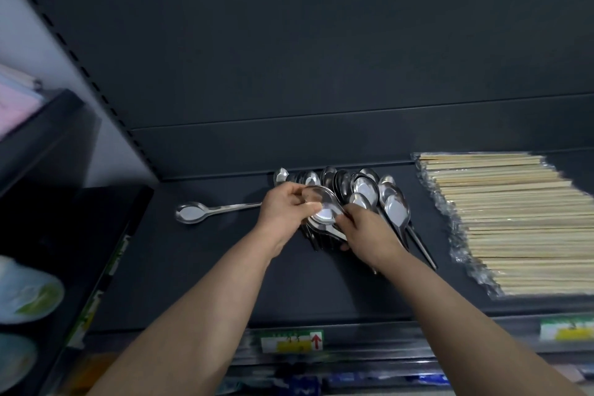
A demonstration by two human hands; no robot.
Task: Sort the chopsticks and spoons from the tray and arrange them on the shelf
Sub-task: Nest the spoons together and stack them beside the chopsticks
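Note:
A pile of steel spoons [363, 186] lies at the middle of the dark shelf [209, 267], bowls toward the back. My left hand [286, 212] pinches the bowl of one spoon [324, 206] above the pile. My right hand [369, 235] grips a bunch of spoon handles just below it, fingers curled around them. One long spoon [199, 212] lies alone to the left, its handle running behind my left hand. Wrapped bamboo chopsticks [520, 222] are stacked in rows on the right of the shelf. No tray is in view.
The shelf's back panel [289, 58] rises behind the spoons. Price labels [289, 342] sit on the front rail. Plates [25, 296] stand on a neighbouring shelf at the lower left, and folded cloths [16, 100] lie at the upper left.

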